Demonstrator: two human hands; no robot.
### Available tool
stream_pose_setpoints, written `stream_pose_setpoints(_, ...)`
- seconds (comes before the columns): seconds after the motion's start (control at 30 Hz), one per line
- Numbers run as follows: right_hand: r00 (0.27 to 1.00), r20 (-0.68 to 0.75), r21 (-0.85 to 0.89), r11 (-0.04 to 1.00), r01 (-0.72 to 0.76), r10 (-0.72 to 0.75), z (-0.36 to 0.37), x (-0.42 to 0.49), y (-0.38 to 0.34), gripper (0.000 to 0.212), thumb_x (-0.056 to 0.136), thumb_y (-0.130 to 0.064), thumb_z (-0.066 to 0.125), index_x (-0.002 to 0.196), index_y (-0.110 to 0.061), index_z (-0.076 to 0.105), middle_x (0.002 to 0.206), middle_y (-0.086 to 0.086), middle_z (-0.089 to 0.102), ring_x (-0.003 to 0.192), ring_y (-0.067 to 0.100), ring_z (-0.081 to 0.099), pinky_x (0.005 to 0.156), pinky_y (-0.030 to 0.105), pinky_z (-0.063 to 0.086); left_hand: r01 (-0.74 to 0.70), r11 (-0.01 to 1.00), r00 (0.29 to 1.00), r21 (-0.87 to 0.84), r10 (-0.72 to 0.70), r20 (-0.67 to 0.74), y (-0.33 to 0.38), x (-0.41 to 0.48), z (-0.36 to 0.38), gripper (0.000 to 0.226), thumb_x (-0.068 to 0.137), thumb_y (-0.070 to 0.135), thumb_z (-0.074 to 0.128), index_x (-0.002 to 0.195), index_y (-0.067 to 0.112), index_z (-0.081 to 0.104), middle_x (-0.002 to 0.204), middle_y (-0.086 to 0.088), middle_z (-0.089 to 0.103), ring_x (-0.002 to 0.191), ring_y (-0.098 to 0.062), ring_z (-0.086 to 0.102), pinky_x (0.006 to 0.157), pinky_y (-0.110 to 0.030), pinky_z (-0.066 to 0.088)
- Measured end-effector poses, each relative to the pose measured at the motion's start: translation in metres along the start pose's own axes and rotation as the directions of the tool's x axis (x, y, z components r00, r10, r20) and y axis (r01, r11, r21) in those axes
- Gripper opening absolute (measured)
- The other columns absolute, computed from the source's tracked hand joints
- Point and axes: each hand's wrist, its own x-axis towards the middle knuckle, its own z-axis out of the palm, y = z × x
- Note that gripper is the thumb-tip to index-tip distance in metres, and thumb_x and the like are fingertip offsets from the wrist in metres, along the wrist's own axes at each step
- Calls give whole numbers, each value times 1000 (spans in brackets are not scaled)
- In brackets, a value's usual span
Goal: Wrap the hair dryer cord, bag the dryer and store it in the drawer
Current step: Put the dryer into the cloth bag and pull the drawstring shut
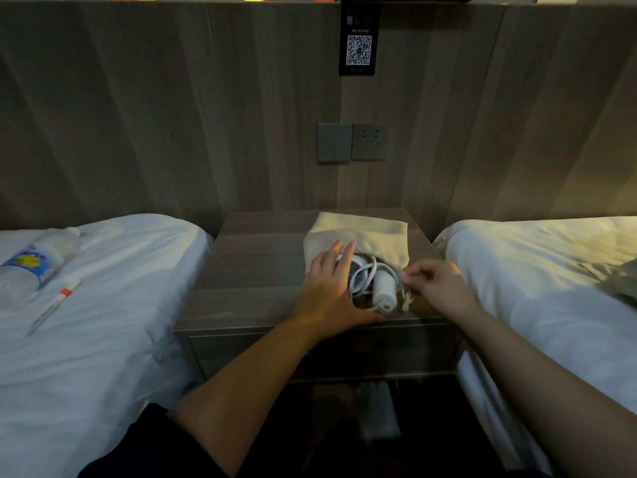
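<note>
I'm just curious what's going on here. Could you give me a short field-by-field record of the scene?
place: nightstand between two beds
hair dryer: white, cord looped on it, at the bag's mouth
bag: cream cloth, lying on the nightstand
left hand: fingers straight, resting on the hair dryer
right hand: pinches the bag's edge
drawer: closed

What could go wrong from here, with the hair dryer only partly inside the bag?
1. The cord lies in loose loops around the hair dryer. It may catch on the mouth of the bag, whose edge the right hand pinches.
2. The dryer's handle lies close to the front edge of the nightstand. A clumsy pull or push by the left hand, which rests on the dryer, might slide it off.
</note>
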Motion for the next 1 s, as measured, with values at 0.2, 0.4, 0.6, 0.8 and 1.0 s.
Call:
stream_pose_setpoints(0.2,997,-73,-13,1000,-18,17,7,-4,3,5,81,-8,67,85,-7,70,73,-1,62,62,-2,53,54,3,37,-30,999,993,-13,31,111,7,5,-2,127,56,67,72,148,26,-4,159,-1,-2,145,-23,-2,116,-50,17)
stream_pose_setpoints(0.4,996,-78,16,999,-33,34,9,-7,2,3,83,-8,65,82,-10,67,74,0,62,66,2,54,58,11,36,-11,1000,996,6,11,86,9,9,0,125,56,70,69,148,27,-4,159,0,2,145,-25,3,115,-52,20)
stream_pose_setpoints(0.6,998,-40,-9,999,43,-44,0,-10,-3,14,80,-4,66,71,-14,63,65,-8,60,60,0,55,54,2,40,-3,999,1000,-38,2,-30,11,8,1,116,61,68,67,148,23,6,156,-2,16,141,-23,15,112,-47,27)
stream_pose_setpoints(0.8,983,114,-71,986,151,-142,-6,-16,-9,27,78,-6,69,63,-27,62,54,-12,62,56,1,56,56,7,40,17,999,995,-32,-20,-99,7,17,2,108,64,64,69,147,19,16,151,-5,28,135,-24,24,111,-41,29)
stream_pose_setpoints(1.0,997,-58,-165,985,44,-55,-3,-20,3,8,82,-14,65,79,-18,60,76,-2,58,81,19,60,59,15,36,-117,993,990,-12,115,-77,-7,11,-6,85,76,63,56,142,16,34,147,-3,37,135,-19,29,109,-30,25)
